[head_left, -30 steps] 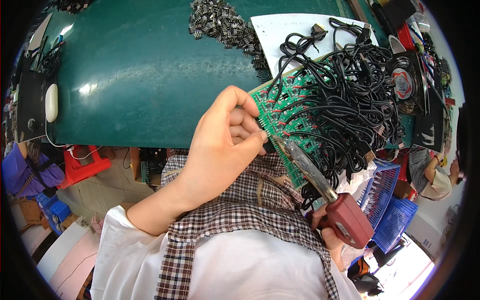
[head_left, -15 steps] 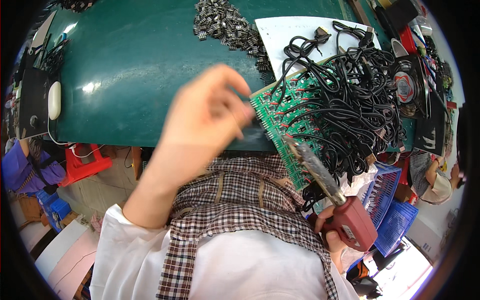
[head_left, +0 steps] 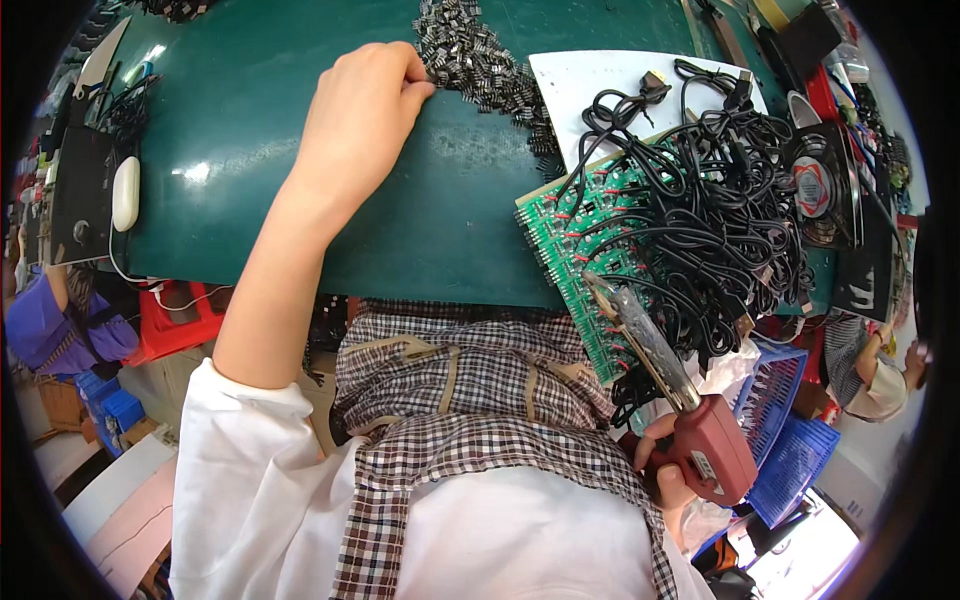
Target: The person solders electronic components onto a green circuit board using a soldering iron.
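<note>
My left hand (head_left: 362,110) reaches across the dark green mat (head_left: 300,180) to a heap of small dark metal parts (head_left: 480,65); its fingertips are pinched at the heap's left edge. Whether a part is between the fingers is hidden. My right hand (head_left: 668,470) sits low at the right, wrapped around the red grip of a soldering gun (head_left: 690,420). The gun's long clear-and-metal barrel points up to the near edge of a green circuit board (head_left: 575,250). A tangle of black cables (head_left: 710,210) covers the board's right side.
A white sheet (head_left: 590,80) lies behind the board. A black fan (head_left: 818,185) and tools stand at the right. Blue plastic baskets (head_left: 785,430) sit below the table edge at right. A white mouse (head_left: 126,193) and a black box (head_left: 75,195) are at left. Another person (head_left: 875,370) is seated far right.
My left hand has left the green board's near-left corner and moved up and left across the mat to the heap of metal parts. The soldering gun stays about where it was.
</note>
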The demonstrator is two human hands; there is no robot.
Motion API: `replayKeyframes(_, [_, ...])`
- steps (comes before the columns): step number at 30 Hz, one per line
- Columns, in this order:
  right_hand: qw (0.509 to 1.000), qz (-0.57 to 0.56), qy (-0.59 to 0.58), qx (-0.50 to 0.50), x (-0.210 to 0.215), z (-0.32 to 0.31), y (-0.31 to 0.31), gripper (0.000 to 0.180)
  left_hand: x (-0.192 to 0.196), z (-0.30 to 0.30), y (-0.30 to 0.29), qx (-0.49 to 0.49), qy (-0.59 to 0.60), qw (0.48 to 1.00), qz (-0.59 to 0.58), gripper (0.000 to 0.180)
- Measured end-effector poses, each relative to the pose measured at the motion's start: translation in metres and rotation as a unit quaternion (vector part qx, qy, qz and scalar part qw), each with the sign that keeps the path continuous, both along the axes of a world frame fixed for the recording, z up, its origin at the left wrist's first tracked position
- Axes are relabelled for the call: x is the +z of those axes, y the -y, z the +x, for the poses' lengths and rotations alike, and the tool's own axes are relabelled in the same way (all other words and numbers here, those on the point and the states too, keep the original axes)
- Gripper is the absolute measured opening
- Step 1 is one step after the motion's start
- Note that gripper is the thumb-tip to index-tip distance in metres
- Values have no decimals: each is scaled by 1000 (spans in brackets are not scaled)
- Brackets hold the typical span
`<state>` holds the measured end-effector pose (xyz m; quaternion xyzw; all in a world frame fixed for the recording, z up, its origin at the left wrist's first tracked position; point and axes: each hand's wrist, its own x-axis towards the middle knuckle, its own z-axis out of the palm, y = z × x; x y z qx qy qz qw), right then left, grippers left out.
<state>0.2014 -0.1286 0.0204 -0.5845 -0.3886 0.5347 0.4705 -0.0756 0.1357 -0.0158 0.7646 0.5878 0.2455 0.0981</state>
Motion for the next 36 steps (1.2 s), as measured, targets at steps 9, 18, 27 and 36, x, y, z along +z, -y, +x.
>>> replayKeyframes(9, [999,25,-33,-5,-6,5,5,62,12,3,40,45,248,958,-136,9])
replayKeyframes(18, [999,22,-41,6,-8,3,3,61,17,42,117,15,527,773,-353,11])
replayKeyframes(27, [1000,-6,13,7,-1,6,1,70,19,52,133,24,581,737,-345,13])
replayKeyframes(36, [1000,-9,8,-7,2,6,1,72,19,63,143,-2,565,735,-376,20])
